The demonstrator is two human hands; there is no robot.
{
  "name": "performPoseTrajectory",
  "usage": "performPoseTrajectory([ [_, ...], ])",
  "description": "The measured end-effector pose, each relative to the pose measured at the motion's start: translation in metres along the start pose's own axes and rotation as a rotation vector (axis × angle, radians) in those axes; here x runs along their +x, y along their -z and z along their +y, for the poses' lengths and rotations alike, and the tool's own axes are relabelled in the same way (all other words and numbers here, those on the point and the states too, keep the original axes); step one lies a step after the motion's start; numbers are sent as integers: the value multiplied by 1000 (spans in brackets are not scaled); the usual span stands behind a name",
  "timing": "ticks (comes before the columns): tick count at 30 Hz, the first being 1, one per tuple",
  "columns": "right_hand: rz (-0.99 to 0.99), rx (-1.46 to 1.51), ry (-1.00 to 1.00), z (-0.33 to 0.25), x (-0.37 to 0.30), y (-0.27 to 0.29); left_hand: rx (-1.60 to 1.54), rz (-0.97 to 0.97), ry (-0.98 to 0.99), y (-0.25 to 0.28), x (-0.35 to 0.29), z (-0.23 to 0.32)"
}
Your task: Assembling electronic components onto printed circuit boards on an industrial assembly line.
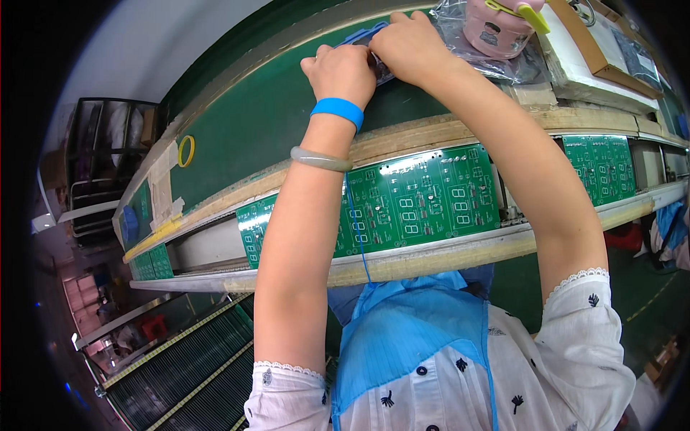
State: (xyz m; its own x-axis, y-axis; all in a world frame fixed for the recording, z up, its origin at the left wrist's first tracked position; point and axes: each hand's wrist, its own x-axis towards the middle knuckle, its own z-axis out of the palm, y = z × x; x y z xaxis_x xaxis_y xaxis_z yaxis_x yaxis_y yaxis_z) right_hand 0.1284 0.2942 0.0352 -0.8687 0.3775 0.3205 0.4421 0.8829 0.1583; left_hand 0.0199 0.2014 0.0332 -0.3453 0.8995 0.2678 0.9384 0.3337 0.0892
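Observation:
Both my hands are stretched to the far side of the green-topped bench point(237, 129). A blue plastic tray or box point(365, 33) lies there, mostly hidden behind them. My left hand point(343, 70) is curled at its near left side, knuckles up. Close beside it, my right hand point(408, 49) bends its fingers down over the right part of the blue piece. Something dark shows between the hands, too covered to name. Around my left wrist are a blue band point(338, 110), with a thin blue cord, and a pale bangle point(321, 159).
Nearer me, a rail holds a green circuit board point(424, 197) under my forearms, with another board point(600, 169) to the right. A pink bucket point(496, 30) stands on clear plastic wrap at the far right, beside a white foam box point(596, 79). A yellow tape roll point(186, 151) lies left.

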Motion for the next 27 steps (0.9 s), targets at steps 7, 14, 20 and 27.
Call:
performPoseTrajectory([
  [7, 48, -5, -32, -5, -4, -1, 116, 62, -28, -3, 0, 1],
  [14, 47, 17, -75, -5, -2, 6, 18, 104, -35, 1, 2, 1],
  [20, 265, 166, -118, -21, -1, -10, -126, 89, 31, 7, -4, -9],
  [27, 340, 1030, -317, 0, -26, 29, -673, 221, 50, 35, -20, -8],
])
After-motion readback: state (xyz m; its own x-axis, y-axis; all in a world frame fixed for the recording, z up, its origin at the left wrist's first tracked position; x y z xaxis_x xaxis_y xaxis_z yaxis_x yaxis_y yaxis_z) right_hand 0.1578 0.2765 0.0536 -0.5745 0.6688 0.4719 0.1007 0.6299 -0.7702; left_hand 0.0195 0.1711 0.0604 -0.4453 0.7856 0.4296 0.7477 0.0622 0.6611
